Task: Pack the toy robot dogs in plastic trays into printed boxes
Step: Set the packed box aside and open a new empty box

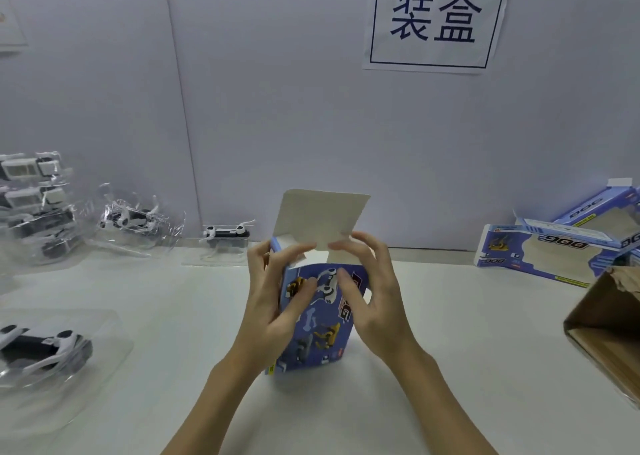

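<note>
Printed box (317, 319) upright on the white bench (450, 350), top flap (320, 217) raised, grasped on both sides by left hand (273, 302) and right hand (374, 298). Toy dog in tray (45, 347) at left; more boxes (540, 246) far right.

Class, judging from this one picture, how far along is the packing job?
Done: nothing visibly finished; whether the held box is filled cannot be seen. In hand: the left hand and right hand hold an upright printed box, top flap still open. Left: trayed dogs at near left and by the wall, plus empty boxes on the right.
</note>
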